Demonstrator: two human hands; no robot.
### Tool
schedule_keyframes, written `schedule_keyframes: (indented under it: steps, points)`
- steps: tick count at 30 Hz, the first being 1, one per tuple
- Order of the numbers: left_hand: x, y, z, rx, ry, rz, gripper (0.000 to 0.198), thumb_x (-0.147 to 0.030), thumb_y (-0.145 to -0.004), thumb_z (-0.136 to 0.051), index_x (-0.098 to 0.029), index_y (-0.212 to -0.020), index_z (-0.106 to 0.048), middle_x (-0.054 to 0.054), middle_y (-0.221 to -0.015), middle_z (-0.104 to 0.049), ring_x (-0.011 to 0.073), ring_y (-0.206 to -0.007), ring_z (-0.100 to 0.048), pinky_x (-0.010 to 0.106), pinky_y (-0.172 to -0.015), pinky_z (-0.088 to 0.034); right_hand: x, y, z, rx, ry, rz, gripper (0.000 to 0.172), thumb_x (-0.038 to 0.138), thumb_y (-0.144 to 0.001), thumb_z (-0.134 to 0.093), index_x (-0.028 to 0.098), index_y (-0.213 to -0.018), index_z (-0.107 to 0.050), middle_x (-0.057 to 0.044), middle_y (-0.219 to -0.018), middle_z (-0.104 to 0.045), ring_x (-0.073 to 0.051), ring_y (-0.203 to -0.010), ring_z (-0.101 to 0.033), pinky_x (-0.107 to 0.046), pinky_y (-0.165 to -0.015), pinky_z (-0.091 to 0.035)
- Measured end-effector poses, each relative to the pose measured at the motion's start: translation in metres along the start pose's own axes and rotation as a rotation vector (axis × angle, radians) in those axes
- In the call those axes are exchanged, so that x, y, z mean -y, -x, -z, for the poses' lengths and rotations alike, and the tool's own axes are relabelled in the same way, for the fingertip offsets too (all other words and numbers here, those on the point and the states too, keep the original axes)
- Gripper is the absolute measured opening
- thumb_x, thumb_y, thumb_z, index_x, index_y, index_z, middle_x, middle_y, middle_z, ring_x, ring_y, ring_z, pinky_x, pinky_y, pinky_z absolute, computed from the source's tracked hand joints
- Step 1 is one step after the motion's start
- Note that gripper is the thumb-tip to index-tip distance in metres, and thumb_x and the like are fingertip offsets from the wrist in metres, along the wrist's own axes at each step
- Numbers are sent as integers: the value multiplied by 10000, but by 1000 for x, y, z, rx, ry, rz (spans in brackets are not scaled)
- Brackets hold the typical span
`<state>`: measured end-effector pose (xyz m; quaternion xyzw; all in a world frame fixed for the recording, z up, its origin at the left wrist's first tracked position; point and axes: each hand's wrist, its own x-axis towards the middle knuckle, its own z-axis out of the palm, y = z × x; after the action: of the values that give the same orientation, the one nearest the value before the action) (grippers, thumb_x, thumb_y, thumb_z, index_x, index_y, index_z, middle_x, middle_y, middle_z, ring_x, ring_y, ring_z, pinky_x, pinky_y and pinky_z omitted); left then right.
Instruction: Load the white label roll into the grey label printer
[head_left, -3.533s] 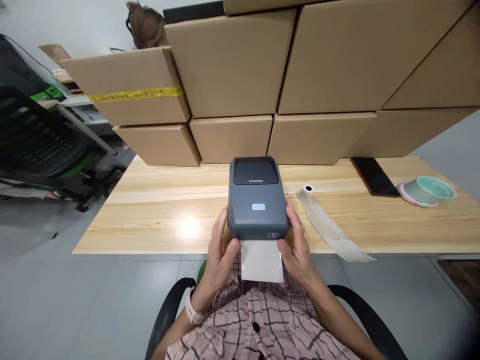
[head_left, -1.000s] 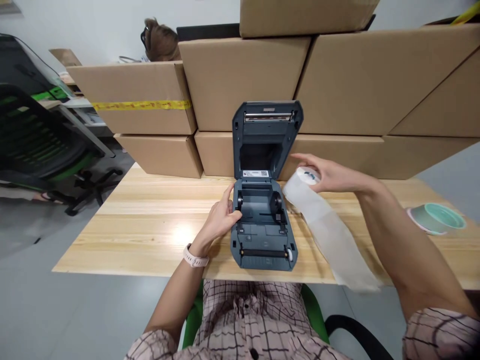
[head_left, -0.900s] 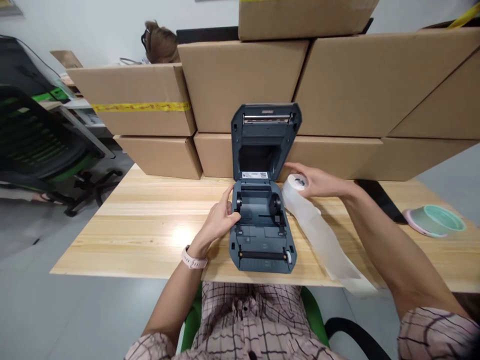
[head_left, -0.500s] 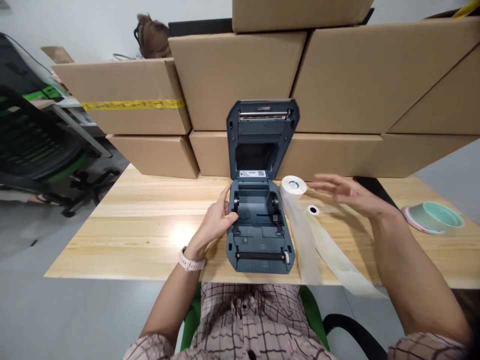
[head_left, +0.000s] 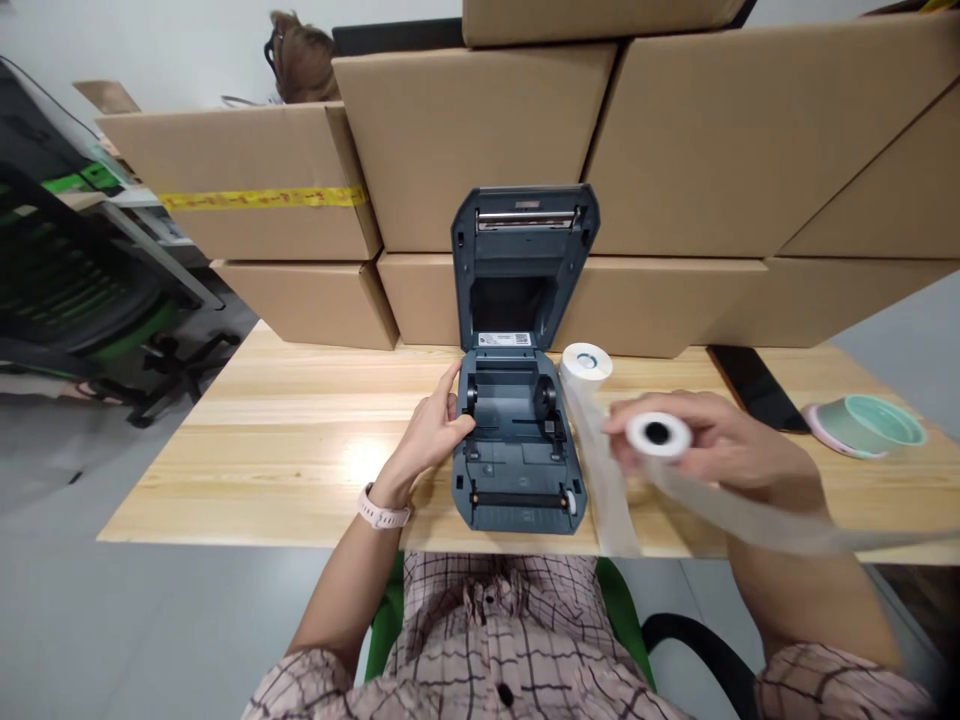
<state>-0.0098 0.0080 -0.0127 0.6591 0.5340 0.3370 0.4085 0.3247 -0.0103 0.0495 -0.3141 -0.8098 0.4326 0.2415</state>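
Note:
A dark grey label printer [head_left: 517, 465] lies on the table with its lid [head_left: 517, 270] raised and its roll bay bare. My left hand [head_left: 435, 430] grips the printer's left edge, thumb over the rim. Above the table to the right, my right hand [head_left: 720, 445] is closed around a small white label roll [head_left: 637, 437] with a black core. A pale, blurred strip [head_left: 750, 515] trails from that roll toward the right. Beside the printer stands a larger white label roll [head_left: 587, 366], its loose strip [head_left: 606, 490] running to the table's front edge.
Stacked cardboard boxes [head_left: 480, 150] line the back of the wooden table [head_left: 285, 430]. A black phone [head_left: 756, 388] and a green bowl [head_left: 870, 425] are at the right. Behind the boxes a person's head [head_left: 302, 60] shows. An office chair [head_left: 97, 320] stands at the left.
My right hand has taken hold of the small roll and lifted it off the table toward me, its strip swinging right. The phone is now uncovered. My left hand stays on the printer.

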Motion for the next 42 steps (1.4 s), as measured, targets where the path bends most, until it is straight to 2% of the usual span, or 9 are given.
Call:
schedule_keyframes:
  steps: [4,7,10,13,17,21,27,39,42]
  points:
    - [-1,0,0,17,37,7,918,-180,-757,-558,-179,-1634,-288,-40,-704,-587,146,-622,-505,270,-622,-377,38,-55,-37,-58,565,26,460,487,-1039,-510,220,-1398,-615,-122,-1188,-735,-294,-1079,-662,-433,-910,-524]
    - [-1,-1,-1,15,35,12,922,-184,-751,-555,-177,-1634,-290,-52,-672,-547,144,-613,-485,265,-609,-353,27,-85,-58,3,721,9,455,425,-1050,-494,159,-1404,-600,-159,-1184,-725,-327,-1088,-636,-474,-919,-516]
    - [0,-1,-1,11,13,8,941,-175,-734,-558,-168,-1636,-289,-59,-650,-515,145,-608,-472,268,-612,-343,11,-93,-68,95,737,-3,438,428,-1045,-505,184,-1391,-616,-145,-1108,-720,-318,-1028,-631,-470,-885,-520]
    - [0,-1,-1,15,-13,6,941,-180,-736,-561,-163,-1637,-291,-56,-646,-512,153,-614,-473,275,-617,-341,6,-88,-70,144,674,18,498,466,-1034,-530,209,-1460,-562,-135,-1162,-707,-303,-1050,-620,-471,-906,-528]
    - [-3,0,0,14,-21,16,924,-193,-752,-562,-179,-1636,-295,-56,-651,-517,155,-617,-480,275,-620,-349,14,-70,-76,18,662,112,568,466,-1007,-595,215,-1506,-496,-154,-1493,-554,-321,-1300,-521,-523,-1049,-497]
    - [-5,0,0,13,-38,17,916,-187,-751,-559,-192,-1632,-308,-66,-639,-506,154,-601,-482,274,-607,-346,27,-38,-98,-43,721,234,264,276,-1054,-511,199,-1258,-659,-124,-1285,-684,-278,-1154,-614,-470,-928,-570]
    - [-7,2,-1,5,-60,22,898,-286,-796,-637,-217,-1628,-305,-59,-687,-559,155,-626,-517,266,-615,-360,45,-2,-137,-210,779,255,286,166,-1034,-509,166,-1282,-653,-138,-1249,-734,-268,-1124,-707,-462,-913,-631]
    - [-10,2,0,2,-96,19,893,-350,-825,-665,-211,-1629,-303,-74,-655,-517,160,-626,-509,269,-627,-352,41,-1,-161,-354,757,175,261,176,-1028,-543,154,-1278,-614,-139,-1245,-723,-260,-1060,-687,-440,-882,-616]
    - [-10,2,0,0,-102,10,884,-340,-827,-662,-206,-1626,-308,-68,-668,-538,161,-637,-522,268,-631,-358,39,-1,-166,-349,770,100,280,272,-1039,-550,164,-1294,-595,-165,-1393,-652,-292,-1159,-639,-472,-925,-591]
